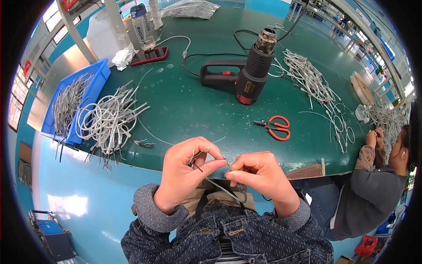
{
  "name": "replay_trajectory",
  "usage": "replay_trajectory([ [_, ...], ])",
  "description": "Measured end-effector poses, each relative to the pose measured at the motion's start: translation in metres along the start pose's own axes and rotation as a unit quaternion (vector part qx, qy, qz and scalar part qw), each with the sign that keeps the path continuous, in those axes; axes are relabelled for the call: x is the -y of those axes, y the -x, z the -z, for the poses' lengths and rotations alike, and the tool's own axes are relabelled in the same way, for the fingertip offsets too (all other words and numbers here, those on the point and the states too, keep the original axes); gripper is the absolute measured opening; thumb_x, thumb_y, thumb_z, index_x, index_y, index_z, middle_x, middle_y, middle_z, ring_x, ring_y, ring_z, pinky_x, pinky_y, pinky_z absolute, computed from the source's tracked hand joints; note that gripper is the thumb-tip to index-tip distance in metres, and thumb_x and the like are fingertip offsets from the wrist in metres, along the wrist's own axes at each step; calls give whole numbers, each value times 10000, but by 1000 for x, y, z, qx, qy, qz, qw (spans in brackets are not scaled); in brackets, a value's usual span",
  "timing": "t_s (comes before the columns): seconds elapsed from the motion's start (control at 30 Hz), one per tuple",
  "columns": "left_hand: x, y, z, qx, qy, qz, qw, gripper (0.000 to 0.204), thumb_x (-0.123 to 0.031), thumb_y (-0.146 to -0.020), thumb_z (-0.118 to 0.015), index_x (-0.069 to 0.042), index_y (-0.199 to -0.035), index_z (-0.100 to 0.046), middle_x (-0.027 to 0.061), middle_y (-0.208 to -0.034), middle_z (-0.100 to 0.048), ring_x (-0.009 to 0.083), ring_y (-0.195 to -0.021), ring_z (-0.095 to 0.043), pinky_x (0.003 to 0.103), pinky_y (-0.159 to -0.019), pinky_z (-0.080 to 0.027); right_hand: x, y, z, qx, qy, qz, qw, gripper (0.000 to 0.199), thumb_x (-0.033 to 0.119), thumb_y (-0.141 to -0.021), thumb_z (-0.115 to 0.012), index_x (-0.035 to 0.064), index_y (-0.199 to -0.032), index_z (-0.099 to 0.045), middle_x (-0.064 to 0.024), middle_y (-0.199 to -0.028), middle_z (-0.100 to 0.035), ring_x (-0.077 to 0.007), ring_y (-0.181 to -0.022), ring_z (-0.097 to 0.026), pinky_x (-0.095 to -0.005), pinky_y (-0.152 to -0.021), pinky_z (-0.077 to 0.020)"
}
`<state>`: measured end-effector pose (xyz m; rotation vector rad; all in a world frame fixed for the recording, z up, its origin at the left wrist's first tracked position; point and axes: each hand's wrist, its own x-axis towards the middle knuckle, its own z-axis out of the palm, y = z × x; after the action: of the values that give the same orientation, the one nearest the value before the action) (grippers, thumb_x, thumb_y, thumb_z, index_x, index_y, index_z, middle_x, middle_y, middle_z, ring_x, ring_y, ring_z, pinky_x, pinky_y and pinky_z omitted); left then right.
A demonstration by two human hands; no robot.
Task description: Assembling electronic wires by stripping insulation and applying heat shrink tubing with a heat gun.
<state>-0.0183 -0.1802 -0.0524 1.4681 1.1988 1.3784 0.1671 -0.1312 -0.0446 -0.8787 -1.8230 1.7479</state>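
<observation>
left hand (187,172) pinches thin wires (198,155), right hand (261,174) a grey cable (224,188).

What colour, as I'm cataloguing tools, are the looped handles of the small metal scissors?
The looped scissor handles are orange-red, shown best in the head view.

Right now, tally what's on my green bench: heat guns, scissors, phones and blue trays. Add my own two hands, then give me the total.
Heat gun: 1
Scissors: 1
Red-edged phone: 1
Blue tray: 1
Your hands, left hand and right hand: 2
Total: 6
</observation>
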Motion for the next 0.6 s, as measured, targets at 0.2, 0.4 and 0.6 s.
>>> replay_trajectory([
  [0.2, 5, 1, -3, -2, -67, -92, 993, 153, -10, -717, -730, -30, -773, -589, 51, -775, -592, 77, -629, -513, 188, -517, -368, 8, -2, 4, 54, -147, -63, 986, 77, -4, -824, -594, -62, -853, -635, -81, -694, -638, -68, -515, -532, -193, -457, -380],
  [0.4, 0, 4, -6, -1, -118, -138, 983, 167, -47, -721, -738, -42, -775, -580, 56, -752, -573, 119, -645, -535, 210, -512, -392, -1, -1, 5, 84, -192, -51, 977, 111, 92, -888, -584, -8, -867, -625, -55, -698, -638, -28, -493, -487, -180, -428, -339],
  [0.6, 1, 11, -12, -47, -141, -172, 974, 182, -48, -717, -741, -51, -775, -568, 55, -753, -565, 120, -638, -531, 218, -496, -389, -6, 0, -4, 48, -238, -35, 970, 91, 9, -850, -588, -55, -787, -573, -147, -710, -636, -66, -450, -485, -188, -408, -356],
])
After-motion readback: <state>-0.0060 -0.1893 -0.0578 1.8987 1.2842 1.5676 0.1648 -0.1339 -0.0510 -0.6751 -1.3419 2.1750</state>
